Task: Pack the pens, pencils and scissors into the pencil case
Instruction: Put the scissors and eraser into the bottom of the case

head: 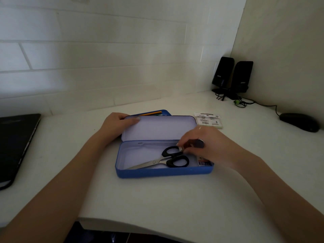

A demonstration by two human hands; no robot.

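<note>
The pencil case (157, 172) lies open on the desk (157, 204), its blue base nearer the person and its pale lid (157, 128) tilted back toward the far wall. The scissors (168, 159) rest inside the base, long axis running from the closed blade tips at near left to the black handle loops at right. The right hand (206, 146) is at the right end of the base, directly beside the far handle loop; its fingertips (181, 148) are curled onto that loop, and it also appears to hold a small dark object, whose identity cannot be determined. The left hand (117, 122) grips the far left corner of the lid, fingers wrapped over the rim, holding it open. The pencils (150, 113) lie beyond the lid in a second blue tray, well apart from the right hand and closer to the left hand. A small box marked 2B (204, 163) sits in the right end of the base, under the right hand. Judgement: the scissors are placed; the pencils remain to be transferred, and the left hand is nearer to them, though it is occupied with the lid.
</note>
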